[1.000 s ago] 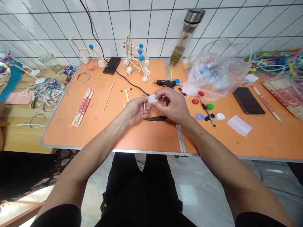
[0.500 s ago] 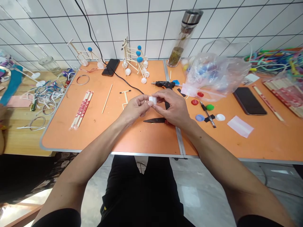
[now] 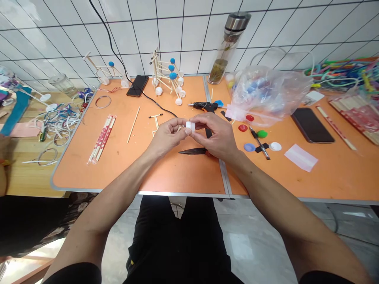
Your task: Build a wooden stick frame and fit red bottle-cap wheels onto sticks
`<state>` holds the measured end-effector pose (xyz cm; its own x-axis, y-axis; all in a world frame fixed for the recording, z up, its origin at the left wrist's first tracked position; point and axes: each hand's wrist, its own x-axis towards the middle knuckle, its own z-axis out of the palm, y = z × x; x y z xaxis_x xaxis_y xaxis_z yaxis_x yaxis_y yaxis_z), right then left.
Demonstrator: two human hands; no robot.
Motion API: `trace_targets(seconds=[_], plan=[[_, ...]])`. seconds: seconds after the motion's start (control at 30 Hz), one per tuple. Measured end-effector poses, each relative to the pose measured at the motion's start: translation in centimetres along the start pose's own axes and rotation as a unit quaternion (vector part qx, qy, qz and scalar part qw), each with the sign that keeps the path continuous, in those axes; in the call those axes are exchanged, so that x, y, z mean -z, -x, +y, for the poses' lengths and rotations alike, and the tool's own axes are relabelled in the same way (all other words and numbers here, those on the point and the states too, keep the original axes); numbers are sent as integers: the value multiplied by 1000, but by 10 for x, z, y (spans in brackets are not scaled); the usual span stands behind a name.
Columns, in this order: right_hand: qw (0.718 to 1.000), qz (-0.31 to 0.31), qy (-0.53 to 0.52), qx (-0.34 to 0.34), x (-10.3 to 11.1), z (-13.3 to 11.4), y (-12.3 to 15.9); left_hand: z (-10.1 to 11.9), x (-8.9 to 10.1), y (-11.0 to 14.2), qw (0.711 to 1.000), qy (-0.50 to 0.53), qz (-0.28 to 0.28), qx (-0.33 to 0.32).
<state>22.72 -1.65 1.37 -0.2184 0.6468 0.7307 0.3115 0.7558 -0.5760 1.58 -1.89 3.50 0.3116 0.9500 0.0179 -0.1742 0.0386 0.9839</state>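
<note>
Between my two hands, a small white plastic bottle cap [image 3: 190, 126] is pinched edge-on. My left hand [image 3: 168, 136] grips it from the left with thumb and fingers, and my right hand [image 3: 214, 135] holds it from the right. A thin wooden stick tip [image 3: 179, 128] shows by my left fingers, though its link to the cap is hidden. Just below my hands lie black-bladed scissors [image 3: 192, 151], their handles under my right hand. A small wooden stick frame [image 3: 155, 123] lies left of my left hand.
A black glue gun [image 3: 204, 105] lies beyond my hands on the orange table [image 3: 139, 173]. Stick models with white and blue caps, phones, wrapped chopsticks, a plastic bag of caps, and loose caps surround me. Another person's arm [image 3: 3, 165] shows at far left.
The white cap has turned from showing its round face to edge-on between my fingers. My hands have drawn slightly closer around it, and the view has shifted a little.
</note>
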Motion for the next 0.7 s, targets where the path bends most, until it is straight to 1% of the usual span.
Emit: trace_targets(seconds=[0.13,0.27,0.4,0.5,0.7], plan=[[1000,-7,11,-11,0,3,1,1,0,1,1000,-10,-3,-6],[1000,1,5,17,-2,7,4,1,-1,1,1000,-6,4,-1],[999,8,35,35,-3,9,5,1,-1,2,1000,2,4,11],[997,22,34,59,-4,9,6,0,-2,2,1000,7,2,11],[999,6,19,25,-2,8,8,-3,-4,3,999,32,11,0]])
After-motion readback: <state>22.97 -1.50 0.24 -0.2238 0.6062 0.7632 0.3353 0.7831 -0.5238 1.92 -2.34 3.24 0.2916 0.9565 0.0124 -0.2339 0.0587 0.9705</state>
